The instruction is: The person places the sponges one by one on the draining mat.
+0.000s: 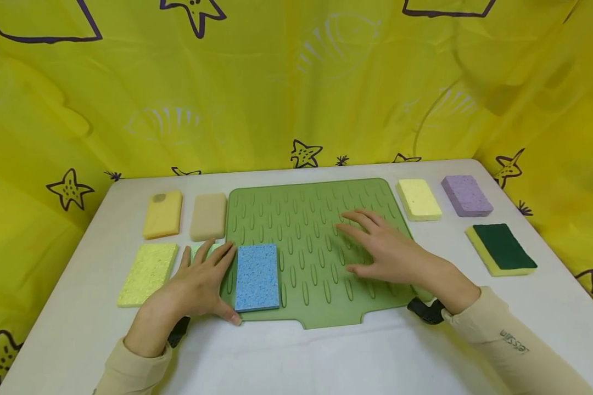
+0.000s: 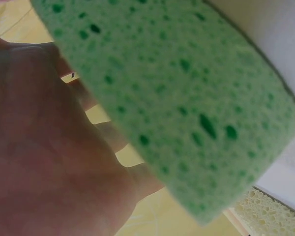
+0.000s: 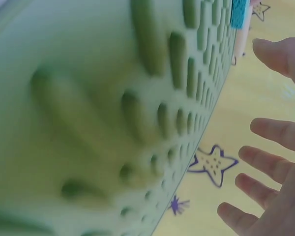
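Observation:
My left hand (image 1: 197,285) is spread over a light green sponge (image 2: 187,93), mostly hidden beneath it in the head view. Its thumb extends toward the lower left corner of a blue sponge (image 1: 257,277), which lies on the left part of a green ribbed mat (image 1: 298,258). In the left wrist view a gap shows between the palm and the green sponge. Over the right half of the mat hovers my right hand (image 1: 390,249), fingers parted and holding nothing. The right wrist view has its fingers (image 3: 268,162) apart from the mat's ridged surface.
Left of the mat lie an orange-yellow sponge (image 1: 163,215), a beige one (image 1: 208,216) and a yellow-green one (image 1: 148,274). To the right are a pale yellow sponge (image 1: 418,200), a purple one (image 1: 466,196) and a green-topped scouring sponge (image 1: 504,249). A yellow curtain (image 1: 257,109) hangs behind the white table (image 1: 286,362).

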`<state>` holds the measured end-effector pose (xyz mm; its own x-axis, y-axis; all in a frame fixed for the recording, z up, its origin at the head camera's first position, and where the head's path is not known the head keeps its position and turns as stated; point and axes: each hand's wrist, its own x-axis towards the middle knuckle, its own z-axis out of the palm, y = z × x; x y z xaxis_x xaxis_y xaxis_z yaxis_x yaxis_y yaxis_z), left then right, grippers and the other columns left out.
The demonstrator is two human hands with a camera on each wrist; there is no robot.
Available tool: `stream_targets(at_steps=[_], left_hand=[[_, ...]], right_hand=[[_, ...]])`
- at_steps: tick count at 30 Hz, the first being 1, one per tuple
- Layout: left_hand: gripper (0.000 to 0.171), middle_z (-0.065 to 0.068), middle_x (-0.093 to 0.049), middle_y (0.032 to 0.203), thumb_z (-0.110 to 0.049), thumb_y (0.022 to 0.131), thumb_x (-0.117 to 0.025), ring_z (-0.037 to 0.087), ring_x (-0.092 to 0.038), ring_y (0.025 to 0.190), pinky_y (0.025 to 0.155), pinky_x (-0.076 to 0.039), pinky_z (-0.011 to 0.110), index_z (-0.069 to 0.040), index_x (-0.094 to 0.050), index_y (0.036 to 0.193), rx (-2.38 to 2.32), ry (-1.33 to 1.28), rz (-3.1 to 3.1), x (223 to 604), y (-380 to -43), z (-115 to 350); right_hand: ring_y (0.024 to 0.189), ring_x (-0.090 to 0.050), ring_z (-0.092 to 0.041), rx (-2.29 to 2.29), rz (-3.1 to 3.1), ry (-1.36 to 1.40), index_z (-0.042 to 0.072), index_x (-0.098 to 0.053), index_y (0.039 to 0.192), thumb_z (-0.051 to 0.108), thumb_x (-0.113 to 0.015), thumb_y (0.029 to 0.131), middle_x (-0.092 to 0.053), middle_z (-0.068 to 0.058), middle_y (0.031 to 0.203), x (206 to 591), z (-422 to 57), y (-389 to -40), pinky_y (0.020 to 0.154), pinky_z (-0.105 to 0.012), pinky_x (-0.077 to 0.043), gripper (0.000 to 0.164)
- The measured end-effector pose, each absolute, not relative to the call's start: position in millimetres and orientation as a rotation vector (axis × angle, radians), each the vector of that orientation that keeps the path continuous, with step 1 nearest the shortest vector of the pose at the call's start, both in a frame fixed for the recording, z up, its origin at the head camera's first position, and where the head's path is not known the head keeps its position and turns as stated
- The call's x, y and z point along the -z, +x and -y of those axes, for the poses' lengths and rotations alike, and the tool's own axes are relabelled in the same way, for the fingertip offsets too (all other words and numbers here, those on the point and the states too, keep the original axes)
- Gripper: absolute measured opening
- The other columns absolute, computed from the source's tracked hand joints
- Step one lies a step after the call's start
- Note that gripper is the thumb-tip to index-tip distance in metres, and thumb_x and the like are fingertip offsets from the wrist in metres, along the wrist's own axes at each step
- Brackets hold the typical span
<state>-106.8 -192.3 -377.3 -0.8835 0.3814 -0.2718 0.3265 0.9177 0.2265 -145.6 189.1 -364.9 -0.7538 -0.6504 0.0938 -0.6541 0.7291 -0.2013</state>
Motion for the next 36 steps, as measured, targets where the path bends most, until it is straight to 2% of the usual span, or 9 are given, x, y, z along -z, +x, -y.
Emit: stream_targets(at_steps=[19, 25, 36], left_hand=[[0.141, 0.014, -0.02, 0.165, -0.075, 0.05, -0.082, 0.047, -0.008, 0.151, 0.113, -0.003, 0.077, -0.006, -0.023, 0.158, -0.23, 0.529, -2.768, 376, -107, 191], [0.141, 0.013, -0.019, 0.165, -0.072, 0.049, -0.084, 0.046, -0.007, 0.152, 0.113, -0.002, 0.076, -0.006, -0.023, 0.158, -0.235, 0.521, -2.764, 377, -106, 191], [0.141, 0.013, -0.019, 0.165, -0.073, 0.049, -0.084, 0.046, -0.008, 0.152, 0.113, -0.003, 0.076, -0.006, -0.023, 0.158, -0.234, 0.512, -2.764, 376, -106, 192]], right_hand=[[0.136, -0.036, -0.045, -0.271, 2.839, 0.926, 0.009, -0.05, 0.143, 0.033, -0.082, 0.078, -0.04, -0.019, 0.151, 366, -258, -133, 0.102, -0.065, -0.039, 0.076], [0.131, -0.038, -0.046, -0.227, 2.806, 0.89, 0.01, -0.052, 0.14, 0.03, -0.084, 0.074, -0.043, -0.021, 0.147, 369, -291, -125, 0.095, -0.067, -0.04, 0.076], [0.125, -0.041, -0.049, -0.135, 2.774, 0.844, 0.009, -0.052, 0.137, 0.025, -0.086, 0.066, -0.045, -0.025, 0.142, 375, -332, -119, 0.09, -0.066, -0.039, 0.081]])
